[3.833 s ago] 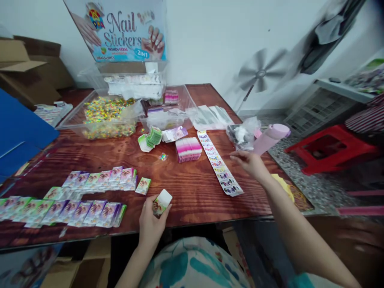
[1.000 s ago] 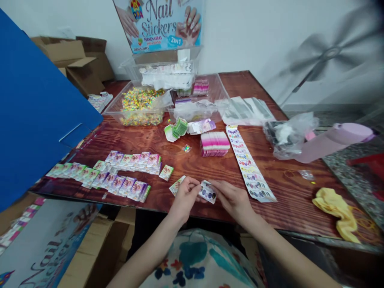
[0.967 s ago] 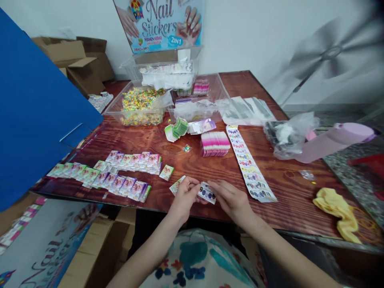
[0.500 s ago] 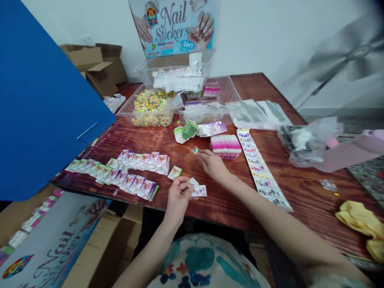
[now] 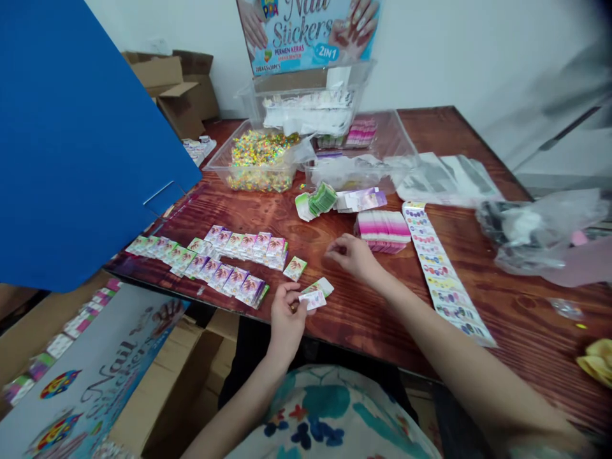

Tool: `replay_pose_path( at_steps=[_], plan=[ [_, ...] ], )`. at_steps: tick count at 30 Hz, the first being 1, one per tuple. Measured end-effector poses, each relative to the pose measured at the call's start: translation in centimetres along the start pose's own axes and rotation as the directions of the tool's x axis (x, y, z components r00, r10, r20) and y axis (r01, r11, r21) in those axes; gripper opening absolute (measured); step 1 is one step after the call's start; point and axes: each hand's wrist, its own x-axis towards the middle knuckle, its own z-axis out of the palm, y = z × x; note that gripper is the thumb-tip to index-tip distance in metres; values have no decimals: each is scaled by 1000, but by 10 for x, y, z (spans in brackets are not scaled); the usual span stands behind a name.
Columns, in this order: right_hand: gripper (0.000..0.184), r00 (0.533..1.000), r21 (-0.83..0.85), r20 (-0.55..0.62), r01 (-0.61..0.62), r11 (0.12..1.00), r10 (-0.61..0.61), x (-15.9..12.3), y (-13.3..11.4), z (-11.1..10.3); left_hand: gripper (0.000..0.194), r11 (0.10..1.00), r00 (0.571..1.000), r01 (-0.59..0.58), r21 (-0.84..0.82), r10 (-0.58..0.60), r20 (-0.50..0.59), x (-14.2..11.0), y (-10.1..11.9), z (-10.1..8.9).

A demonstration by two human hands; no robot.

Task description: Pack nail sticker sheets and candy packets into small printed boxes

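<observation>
My left hand (image 5: 289, 315) is closed in a pinch on a small white sticker card (image 5: 313, 299) with tiny printed nail shapes. A green-and-white little box (image 5: 324, 287) lies just behind that card, partly covered by it. To the right, my right hand (image 5: 352, 258) hovers low over the table with its fingertips pressed together; whatever they hold is hidden. Close to its fingers stands a pink-and-white stack of cards (image 5: 382, 228). One green printed box (image 5: 295, 268) lies alone beyond my left hand, and rows of filled printed boxes (image 5: 236, 280) spread to its left.
A clear tub (image 5: 220, 167) holds shiny gold-wrapped candies. Behind are another clear tub (image 5: 406, 143) and a Nail Stickers display box (image 5: 306, 38). Flattened green boxes (image 5: 322, 199), a long sticker strip (image 5: 442, 274) and plastic bags (image 5: 449, 178) lie about. A blue panel (image 5: 90, 146) juts in at left.
The view has shifted, so the table appears further right. The small shiny candy by my right fingertips no longer shows on the table; those fingers have curled in. My left hand keeps its sticker card.
</observation>
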Motion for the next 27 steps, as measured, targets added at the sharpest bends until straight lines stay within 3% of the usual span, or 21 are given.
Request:
replay_pose_path(
  at_steps=[2, 4, 8, 13, 15, 18, 20, 22, 24, 25, 27],
  plan=[
    [13, 989, 308, -71, 143, 941, -127, -31, -13, 2, 36, 1000, 1000, -6, -24, 6, -9, 1, 2, 5],
    [16, 966, 450, -119, 259, 854, -230, -60, -24, 8, 35, 998, 1000, -8, -65, 9, 18, 0, 4, 10],
    [20, 937, 407, -187, 348, 845, -295, -90, -31, 20, 33, 990, 999, -8, -141, 14, 43, -3, 8, 18],
    [24, 938, 449, -177, 347, 824, -298, -87, -23, 21, 30, 994, 998, -15, -109, 22, 61, -5, 11, 20],
    [22, 947, 477, -180, 320, 819, -265, -86, -24, 22, 31, 995, 999, -5, -102, 9, 47, -5, 11, 20],
    [16, 969, 561, -232, 204, 802, -83, -89, -27, 29, 33, 990, 999, 18, -140, -12, 42, -5, 9, 23],
    [24, 983, 700, -178, 89, 709, 51, -94, -28, 35, 32, 992, 998, 20, -127, -13, 57, -7, 6, 24],
    [30, 989, 822, -46, -41, 568, 138, -98, -23, 38, 28, 1000, 997, -13, -4, 13, 75, -9, 4, 24],
    [32, 975, 866, 20, -128, 484, 223, -97, -14, 38, 20, 952, 990, -136, 275, 118, 82, -10, 3, 21],
    [33, 964, 864, 4, -137, 484, 265, -96, -8, 36, 18, 866, 975, -223, 448, 201, 97, -8, 2, 18],
    [34, 938, 828, -104, -102, 552, 330, -89, 3, 32, 22, 572, 919, -368, 733, 345, 192, -4, 2, 14]
  ],
)
